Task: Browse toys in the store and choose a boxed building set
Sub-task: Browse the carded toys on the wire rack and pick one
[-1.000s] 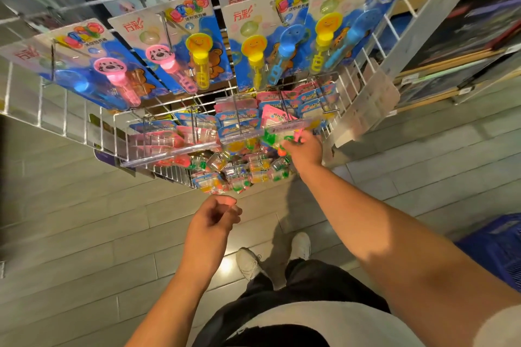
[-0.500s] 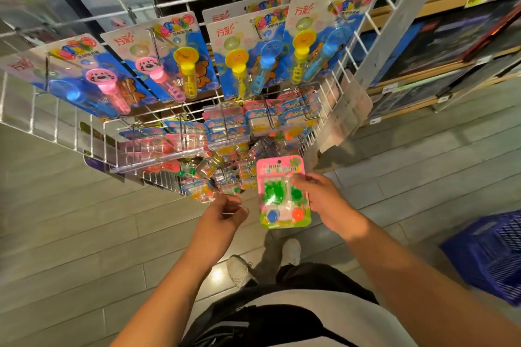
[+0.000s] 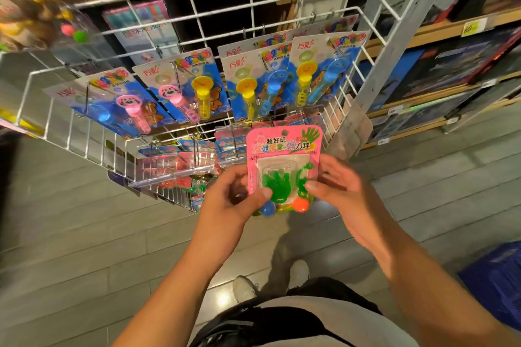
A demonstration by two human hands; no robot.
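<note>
A pink blister card toy [image 3: 283, 149] with a green sticky hand and small bouncy balls is held upright in front of me, below the wire rack. My left hand [image 3: 234, 200] grips its left edge, thumb on the front. My right hand [image 3: 338, 186] holds the right edge with the thumb pressed on the blister. Dark boxed sets [image 3: 451, 65] lie on wooden shelves at the far right, out of reach of both hands.
A white wire display rack [image 3: 197, 22] carries several bubble wand cards [image 3: 194, 87] and small packets [image 3: 174, 160] on hooks. A blue shopping basket [image 3: 499, 282] sits on the grey plank floor at the lower right. My shoes [image 3: 245, 287] show below.
My right hand pulled the pink card off the rack and brought it toward me. My left hand rose and took hold of its left edge. The view tilted upward.
</note>
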